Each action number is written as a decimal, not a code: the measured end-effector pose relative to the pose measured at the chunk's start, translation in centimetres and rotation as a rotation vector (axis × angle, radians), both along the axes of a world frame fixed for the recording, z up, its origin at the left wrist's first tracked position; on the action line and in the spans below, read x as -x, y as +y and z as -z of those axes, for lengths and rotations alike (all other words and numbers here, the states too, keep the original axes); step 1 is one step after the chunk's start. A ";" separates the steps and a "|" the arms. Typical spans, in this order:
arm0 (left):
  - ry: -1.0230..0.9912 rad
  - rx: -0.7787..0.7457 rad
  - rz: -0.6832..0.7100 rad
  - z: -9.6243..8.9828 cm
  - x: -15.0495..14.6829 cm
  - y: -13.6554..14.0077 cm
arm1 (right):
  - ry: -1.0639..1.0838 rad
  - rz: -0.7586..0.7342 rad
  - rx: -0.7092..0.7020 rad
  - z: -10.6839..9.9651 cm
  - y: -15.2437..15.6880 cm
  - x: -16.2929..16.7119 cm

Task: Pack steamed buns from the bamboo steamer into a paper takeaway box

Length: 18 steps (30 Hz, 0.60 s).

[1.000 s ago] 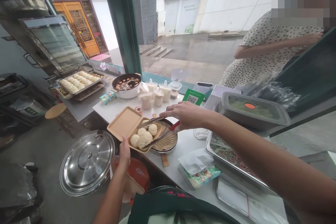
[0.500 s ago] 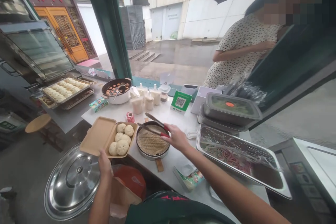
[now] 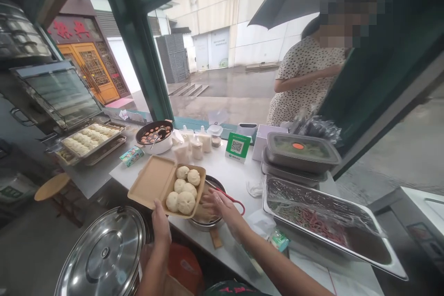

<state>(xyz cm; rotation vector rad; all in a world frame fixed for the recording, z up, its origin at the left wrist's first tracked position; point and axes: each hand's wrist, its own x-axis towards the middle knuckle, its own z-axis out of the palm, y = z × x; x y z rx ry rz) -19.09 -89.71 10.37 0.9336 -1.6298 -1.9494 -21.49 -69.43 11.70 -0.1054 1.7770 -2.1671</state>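
Note:
My left hand (image 3: 161, 224) grips the near edge of an open brown takeout box (image 3: 152, 180) with its lid folded back. Several white steamed buns (image 3: 186, 202) fill the box's right half. My right hand (image 3: 220, 208) is beside the box, over a round steamer (image 3: 204, 227), its fingers stretched out towards the box and a little blurred. Behind that hand shows the red handle of the tongs (image 3: 239, 202); the tips are hidden, and whether the hand touches the handle is unclear. The box covers the steamer's left part.
A pot of eggs (image 3: 156, 145), sauce bottles (image 3: 196, 149) and a green QR sign (image 3: 237, 147) line the window side. On the right is a film-covered metal tray (image 3: 312, 222). A large steel lid (image 3: 104, 252) lies below left. Outside stands a person (image 3: 294, 74) under an umbrella.
The box of buns has moved right, partly over the steamer. My right hand's fingers have loosened and stretched out from around the tongs. The camera view has shifted slightly.

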 end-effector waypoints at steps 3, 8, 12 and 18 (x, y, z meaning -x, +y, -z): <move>0.008 0.106 0.121 -0.5 0.3 2.8 | -0.134 0.015 0.350 -1.3 -0.4 -1.7; 0.054 0.299 0.347 -1.6 -0.4 6.2 | -0.166 0.140 0.445 -1.3 1.9 -3.2; 0.287 0.238 0.709 -2.9 -1.5 7.6 | -0.185 0.168 0.432 -0.6 4.8 -4.1; 0.330 -0.234 0.880 -2.8 -0.9 9.5 | -0.074 0.187 0.439 -0.9 8.4 -5.0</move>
